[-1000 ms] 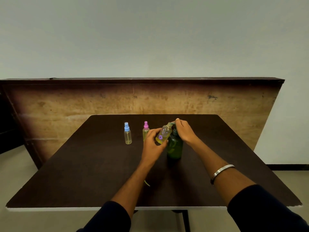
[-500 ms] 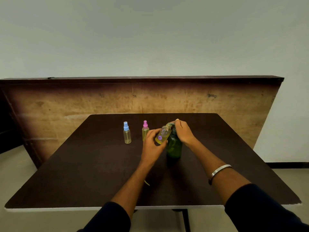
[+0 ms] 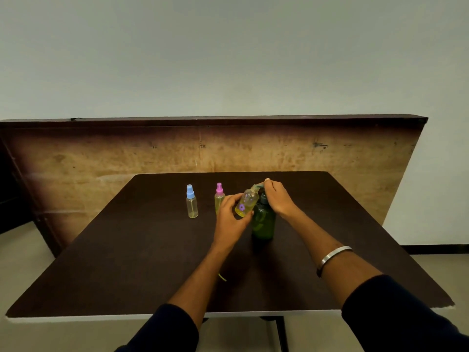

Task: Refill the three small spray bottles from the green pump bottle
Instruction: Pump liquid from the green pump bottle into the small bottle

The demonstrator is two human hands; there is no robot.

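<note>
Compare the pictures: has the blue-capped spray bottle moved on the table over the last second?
No. The blue-capped spray bottle stands upright at the same spacing left of the pink-capped spray bottle; its slight shift in the frame matches the table, so the camera moved.

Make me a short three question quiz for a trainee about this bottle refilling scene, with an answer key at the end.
1. True or false: the left hand holds a tilted small bottle at the pump spout.
2. Which bottle does the right hand press? A) green bottle B) blue-capped bottle C) pink-capped bottle
3. Fill in: the capped bottles stand upright on the ____.

Key: 1 true; 2 A; 3 table.
</note>
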